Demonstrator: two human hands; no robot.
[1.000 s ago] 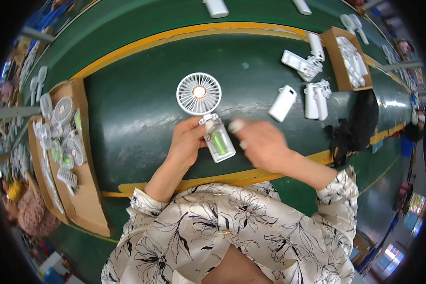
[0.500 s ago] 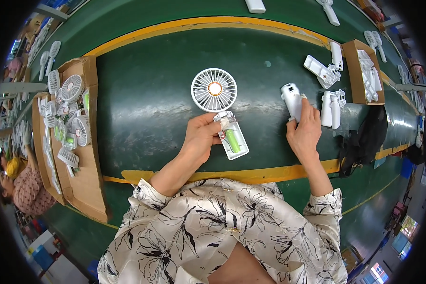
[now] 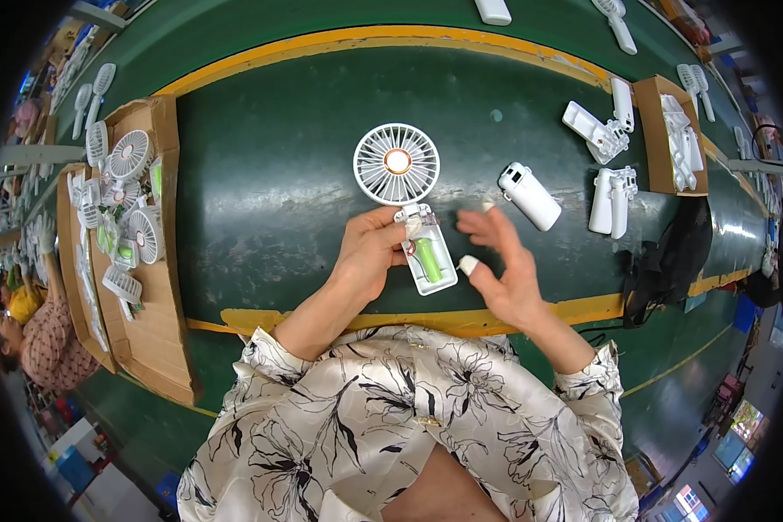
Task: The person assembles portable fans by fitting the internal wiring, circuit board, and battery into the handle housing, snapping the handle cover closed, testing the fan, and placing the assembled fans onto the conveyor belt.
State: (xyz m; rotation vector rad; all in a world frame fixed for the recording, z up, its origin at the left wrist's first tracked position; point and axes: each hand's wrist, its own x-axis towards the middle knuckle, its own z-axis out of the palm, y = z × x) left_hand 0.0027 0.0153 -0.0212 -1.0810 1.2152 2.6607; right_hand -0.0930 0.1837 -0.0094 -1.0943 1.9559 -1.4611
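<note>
My left hand (image 3: 365,255) grips a white handheld fan (image 3: 397,163) at the neck, where its round grille meets the handle. The handle lies uncovered, and a green battery cell (image 3: 427,260) with thin wires shows inside it. To the right, my right hand (image 3: 506,271) hovers with thumb and fingers apart, slightly blurred, holding nothing. White covers are on its thumb tip and a fingertip. Just beyond it a white handle shell (image 3: 531,197) lies slanted on the green table, apart from the hand.
More white shell parts (image 3: 596,132) and a shell pair (image 3: 613,202) lie at the right, beside a small carton (image 3: 651,137) of parts. At the left stands a cardboard box (image 3: 161,339) with several fans. A black cloth (image 3: 667,261) hangs over the right edge. Another person (image 3: 59,348) is at far left.
My right hand has let go of the white handle shell and moved left toward the fan, its fingers spreading. The shell now lies turned on the table. My left hand has hardly moved.
</note>
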